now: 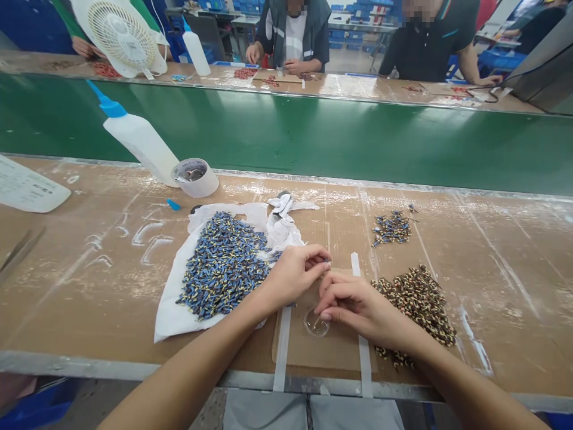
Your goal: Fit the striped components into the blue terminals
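Observation:
My left hand (293, 273) is closed in a pinch, with a bit of a small blue piece (326, 261) showing at its fingertips. Close beside it, my right hand (351, 303) pinches what looks like a thin pale stick (317, 323), its lower end over a small clear round dish (310, 328). The dish sits on a cardboard sheet (313, 352) taped to the table. Left of my hands, many small blue-and-yellow pieces (224, 263) are heaped on a white cloth (168, 322). To the right lies a pile of dark pieces with pale ends (421, 304).
A smaller cluster of blue and brown pieces (393, 227) lies farther back. A tape roll (203, 182), a blue-tipped squeeze bottle (141, 140) and tweezers (18, 251) are to the left. Past the green belt (290, 128), people work near a white fan (119, 36).

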Available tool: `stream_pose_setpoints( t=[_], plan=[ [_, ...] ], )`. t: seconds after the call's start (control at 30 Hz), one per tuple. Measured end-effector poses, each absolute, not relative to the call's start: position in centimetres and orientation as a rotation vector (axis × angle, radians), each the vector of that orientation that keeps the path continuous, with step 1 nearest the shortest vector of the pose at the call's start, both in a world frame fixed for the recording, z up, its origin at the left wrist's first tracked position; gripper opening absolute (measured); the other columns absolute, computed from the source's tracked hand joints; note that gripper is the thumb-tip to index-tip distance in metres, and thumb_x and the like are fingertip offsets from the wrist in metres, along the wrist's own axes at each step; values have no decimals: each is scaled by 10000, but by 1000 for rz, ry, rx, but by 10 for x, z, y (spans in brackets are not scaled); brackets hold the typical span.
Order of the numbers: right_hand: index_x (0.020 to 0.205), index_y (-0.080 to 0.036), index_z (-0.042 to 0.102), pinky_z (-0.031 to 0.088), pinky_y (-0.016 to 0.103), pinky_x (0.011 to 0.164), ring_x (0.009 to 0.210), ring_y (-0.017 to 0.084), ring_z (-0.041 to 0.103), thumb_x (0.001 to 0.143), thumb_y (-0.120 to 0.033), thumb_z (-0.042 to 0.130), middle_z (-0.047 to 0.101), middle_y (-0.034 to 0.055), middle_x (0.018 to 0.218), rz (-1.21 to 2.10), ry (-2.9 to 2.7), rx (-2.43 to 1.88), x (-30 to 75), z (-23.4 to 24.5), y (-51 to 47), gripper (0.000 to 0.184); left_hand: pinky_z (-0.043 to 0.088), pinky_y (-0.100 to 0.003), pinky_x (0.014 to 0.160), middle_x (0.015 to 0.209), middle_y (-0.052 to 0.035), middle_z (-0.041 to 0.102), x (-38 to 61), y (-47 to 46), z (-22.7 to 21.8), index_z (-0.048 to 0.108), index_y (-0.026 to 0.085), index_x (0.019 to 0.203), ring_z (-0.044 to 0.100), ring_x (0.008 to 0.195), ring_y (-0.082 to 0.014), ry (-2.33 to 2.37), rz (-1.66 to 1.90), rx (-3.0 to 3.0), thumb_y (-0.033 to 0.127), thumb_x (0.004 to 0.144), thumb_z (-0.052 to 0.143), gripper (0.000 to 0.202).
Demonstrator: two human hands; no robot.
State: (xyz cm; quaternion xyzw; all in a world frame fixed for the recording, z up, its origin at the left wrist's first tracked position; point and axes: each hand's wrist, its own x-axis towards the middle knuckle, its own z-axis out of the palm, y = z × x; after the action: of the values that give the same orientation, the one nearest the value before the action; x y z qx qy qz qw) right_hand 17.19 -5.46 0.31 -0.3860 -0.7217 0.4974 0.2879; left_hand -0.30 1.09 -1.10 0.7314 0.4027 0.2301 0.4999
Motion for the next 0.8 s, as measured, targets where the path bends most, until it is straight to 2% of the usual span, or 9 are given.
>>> stream_pose_setpoints(
  t=[0.2, 0.3, 0.43, 0.57, 0.8],
  plan=[
    [836, -202, 678, 465, 260, 703, 759, 129, 610, 894, -237, 619, 673, 11, 812, 1462, -1643, -1062, 188, 12, -50, 91, 499, -253, 689, 795, -37, 676, 1, 7, -13, 648, 133, 878, 625, 736, -135, 881, 533, 1666, 172, 828, 582, 91],
    [857, -208, 683, 473, 235, 633, 679, 115, 609, 886, -274, 632, 690, 6, 766, 1269, -1443, -1200, 196, 12, -47, 89, 485, -245, 665, 766, -30, 660, 4, 6, -14, 645, 135, 859, 604, 711, -126, 865, 506, 1642, 163, 819, 594, 71],
    [867, -193, 686, 496, 264, 667, 707, 136, 634, 874, -296, 644, 714, 33, 803, 939, -1384, -1364, 199, 6, -45, 111, 477, -241, 654, 740, -19, 639, 5, 5, -16, 639, 141, 841, 586, 697, -120, 868, 487, 1623, 180, 815, 605, 57],
    [873, -191, 690, 511, 299, 687, 743, 170, 669, 870, -306, 642, 730, 46, 829, 783, -1498, -1436, 199, 2, -45, 125, 470, -238, 636, 725, -14, 632, 5, 4, -17, 639, 142, 833, 579, 682, -118, 880, 486, 1644, 185, 810, 611, 56],
    [847, -193, 689, 507, 283, 646, 684, 157, 665, 872, -272, 630, 741, 32, 808, 613, -1681, -1435, 198, 6, -45, 101, 467, -243, 625, 707, -14, 637, 5, 4, -17, 653, 139, 837, 579, 664, -122, 903, 471, 1694, 203, 819, 609, 80]
  ],
)
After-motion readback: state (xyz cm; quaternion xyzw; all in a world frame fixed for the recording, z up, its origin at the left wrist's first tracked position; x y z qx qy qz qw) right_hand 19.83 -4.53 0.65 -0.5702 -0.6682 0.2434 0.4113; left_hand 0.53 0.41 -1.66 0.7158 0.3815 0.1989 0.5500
